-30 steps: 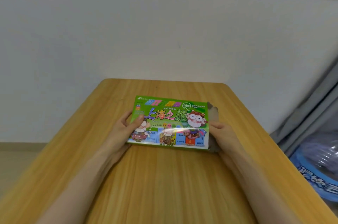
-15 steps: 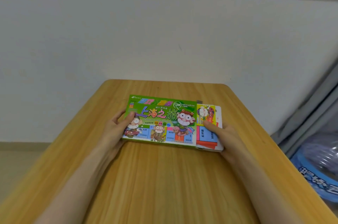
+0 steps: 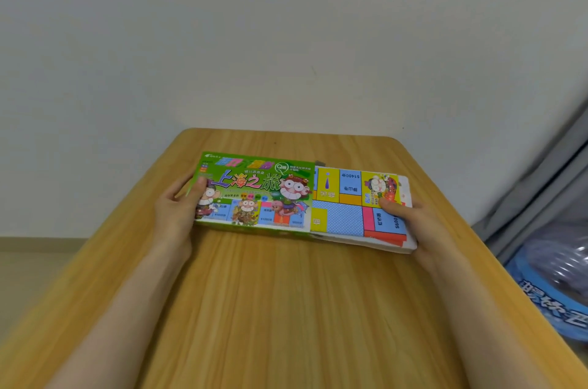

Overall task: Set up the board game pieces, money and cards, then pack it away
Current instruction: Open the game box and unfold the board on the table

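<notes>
While left hand (image 3: 173,213) grips box (image 3: 254,194), tray (image 3: 356,207) juts right.

On my feed, all I get of the person is two arms. The left forearm (image 3: 127,309) and the right forearm (image 3: 477,309) are bare along their whole visible length, from the bottom edge up to the wrists. The left hand (image 3: 173,213) and right hand (image 3: 420,220) are bare too. Nails are too blurred for me to tell.
</notes>
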{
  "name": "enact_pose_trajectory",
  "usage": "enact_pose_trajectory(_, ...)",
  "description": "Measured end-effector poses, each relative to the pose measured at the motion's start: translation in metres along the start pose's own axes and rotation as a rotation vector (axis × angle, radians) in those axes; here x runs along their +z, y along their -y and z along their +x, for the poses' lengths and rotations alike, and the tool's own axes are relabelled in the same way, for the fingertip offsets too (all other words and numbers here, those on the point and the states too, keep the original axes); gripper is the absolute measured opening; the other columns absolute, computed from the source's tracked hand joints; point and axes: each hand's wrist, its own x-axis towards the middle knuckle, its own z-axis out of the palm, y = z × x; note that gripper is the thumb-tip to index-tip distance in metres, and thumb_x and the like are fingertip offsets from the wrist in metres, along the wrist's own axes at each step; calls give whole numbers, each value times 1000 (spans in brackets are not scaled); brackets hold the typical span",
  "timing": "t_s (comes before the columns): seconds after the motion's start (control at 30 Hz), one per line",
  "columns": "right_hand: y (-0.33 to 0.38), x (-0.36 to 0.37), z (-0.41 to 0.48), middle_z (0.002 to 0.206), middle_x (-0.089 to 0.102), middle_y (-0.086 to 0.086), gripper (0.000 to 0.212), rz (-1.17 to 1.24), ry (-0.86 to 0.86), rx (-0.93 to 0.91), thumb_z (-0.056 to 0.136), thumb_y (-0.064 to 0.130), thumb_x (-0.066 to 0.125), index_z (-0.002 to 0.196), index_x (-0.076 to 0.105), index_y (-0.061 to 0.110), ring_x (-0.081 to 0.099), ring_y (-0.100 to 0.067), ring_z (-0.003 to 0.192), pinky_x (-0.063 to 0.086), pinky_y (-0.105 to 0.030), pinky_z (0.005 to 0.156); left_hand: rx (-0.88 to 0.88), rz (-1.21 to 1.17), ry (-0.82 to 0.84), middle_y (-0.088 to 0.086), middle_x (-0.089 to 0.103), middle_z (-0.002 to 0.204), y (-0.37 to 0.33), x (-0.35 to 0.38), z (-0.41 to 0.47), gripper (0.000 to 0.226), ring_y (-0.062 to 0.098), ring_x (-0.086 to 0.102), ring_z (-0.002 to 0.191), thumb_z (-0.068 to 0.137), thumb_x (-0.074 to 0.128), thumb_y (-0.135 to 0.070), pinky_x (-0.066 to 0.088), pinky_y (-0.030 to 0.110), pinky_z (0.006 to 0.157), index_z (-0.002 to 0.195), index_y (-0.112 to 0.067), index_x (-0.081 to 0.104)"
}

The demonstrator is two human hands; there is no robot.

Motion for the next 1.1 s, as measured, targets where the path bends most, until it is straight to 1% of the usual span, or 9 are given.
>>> enact_pose_trajectory(0.2,9,-22,-2,71,72,-12,38,6,-42,107,75,10,69,110,57,3,68,-19,53,56,-30,45,106,-19,-290,-20,65,53,-4,-19,13,38,-4,62,48,89,65,-14,50,11,49,126,-10,59)
enact_pose_trajectory(0.3,11,-24,-5,73,72,-14,47,-127,7,163,69,11,72,112,56,3,68,-20,53,55,-29,45,103,91,-287,-3,72,79,-3,-18,16,36,-5,61,48,90,60,-9,50,11,50,125,-17,59)
enact_pose_trajectory(0.43,4,-3,-8,91,73,-16,58,-292,169,180,63,11,74,118,57,8,70,-23,68,59,-32,59,46,343,-8,10,68,108,4,-4,8,27,12,65,76,88,56,-4,51,25,77,110,-20,57)
enact_pose_trajectory(0.57,-8,25,-11,96,71,-12,51,-320,166,127,78,8,72,122,51,22,70,-18,67,58,-28,56,219,678,344,2,61,119,11,9,-1,39,7,62,104,90,61,-6,45,13,83,126,-16,51)
enact_pose_trajectory(0.67,-14,38,-15,97,69,-7,51,-336,131,68,80,13,73,122,46,25,69,-12,64,53,-22,50,316,885,477,1,34,151,19,13,-6,58,11,30,138,94,56,-28,24,21,109,146,-13,34)
enact_pose_trajectory(0.77,-19,45,-17,88,65,3,40,-358,72,-43,81,17,72,110,46,26,66,-3,55,48,-13,45,385,825,717,-24,8,153,13,21,-19,79,-8,-2,140,74,43,-81,3,17,112,140,-43,25)
enact_pose_trajectory(0.83,-26,49,-15,95,63,3,38,-447,-1,-148,81,22,72,108,46,27,66,-4,66,48,-11,48,435,929,931,-37,0,145,6,27,-31,84,-13,-14,138,55,35,-96,-3,18,112,129,-58,22)
enact_pose_trajectory(1.0,-42,51,-8,122,40,4,55,-887,-85,-414,84,34,68,130,44,17,42,-4,105,36,-2,72,571,1476,1190,-35,-24,142,6,27,-45,95,-14,-34,129,44,31,-98,-23,24,109,127,-67,-2)
enact_pose_trajectory(1.1,-34,42,-7,136,38,4,72,-1164,38,-442,79,53,65,138,38,21,34,-10,125,32,-22,101,566,1485,1148,-32,-17,146,6,22,-40,81,-10,-22,136,57,34,-88,-15,25,113,127,-67,-2)
